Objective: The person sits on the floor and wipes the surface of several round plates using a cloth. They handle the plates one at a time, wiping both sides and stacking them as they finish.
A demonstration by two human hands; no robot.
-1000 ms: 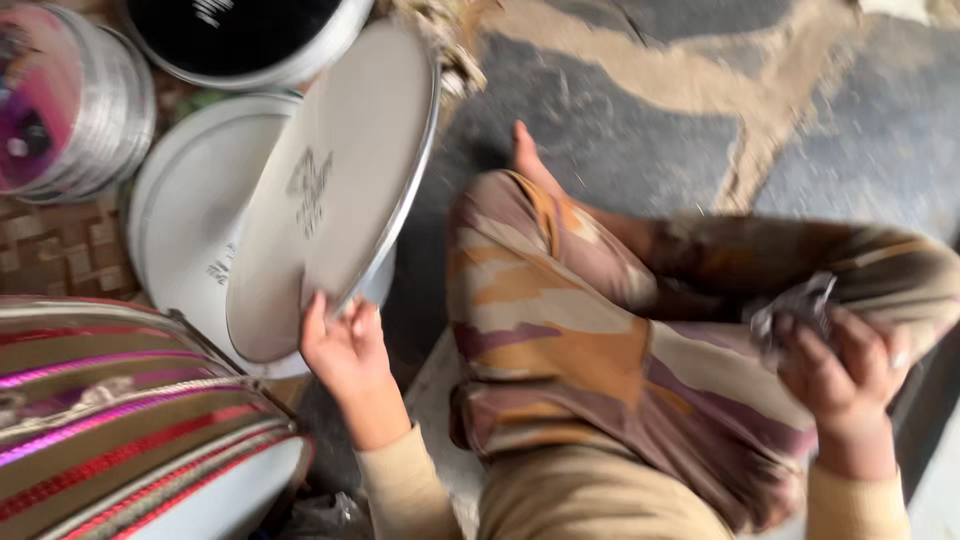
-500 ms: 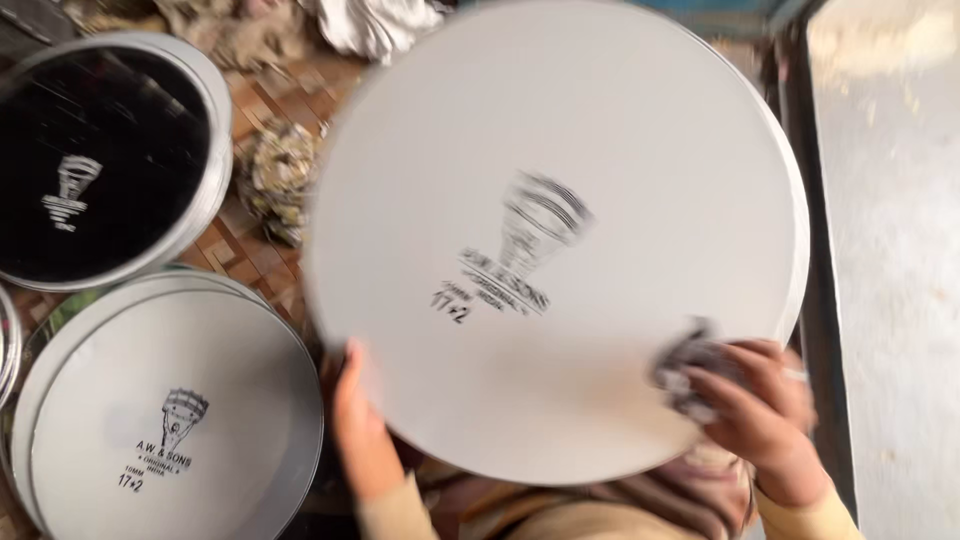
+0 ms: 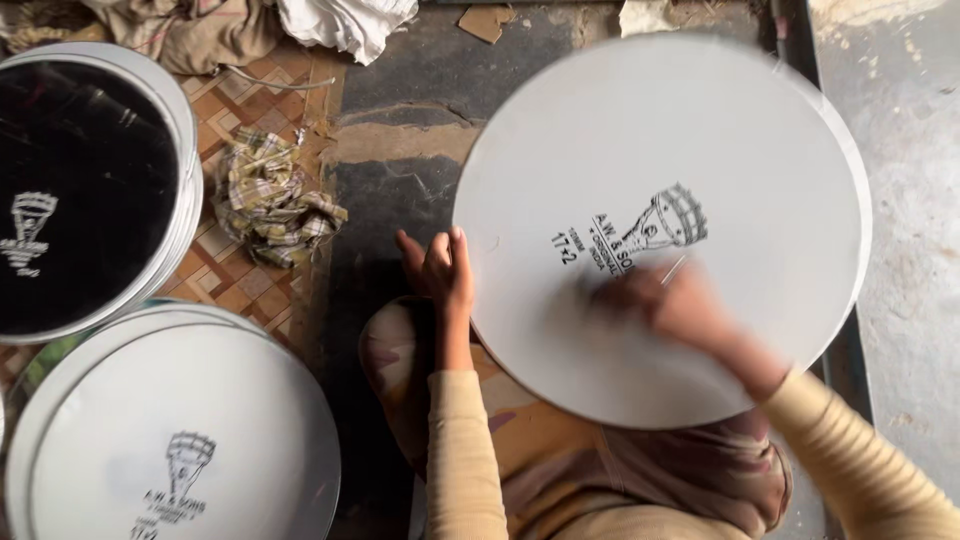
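A big white drum skin point(image 3: 690, 150) fills the centre and right of the frame, resting over the person's lap. The left hand point(image 3: 440, 268) is clamped on its left rim, fingers curled over the edge. The right hand point(image 3: 665, 300) lies on the face just below the printed emblem, blurred by motion; whether it is apart, together or closed on a cloth I cannot tell.

To do this well, I judge the left grip must stay firm so the skin does not tip, and the right hand should press lightly and evenly across the face.

At the left edge sits a black drum skin point(image 3: 80, 190), with another white drum skin point(image 3: 180, 440) at lower left. A crumpled checked rag point(image 3: 270, 200) lies on the floor point(image 3: 400, 110) between them and the lap. Nothing blocks the hands.
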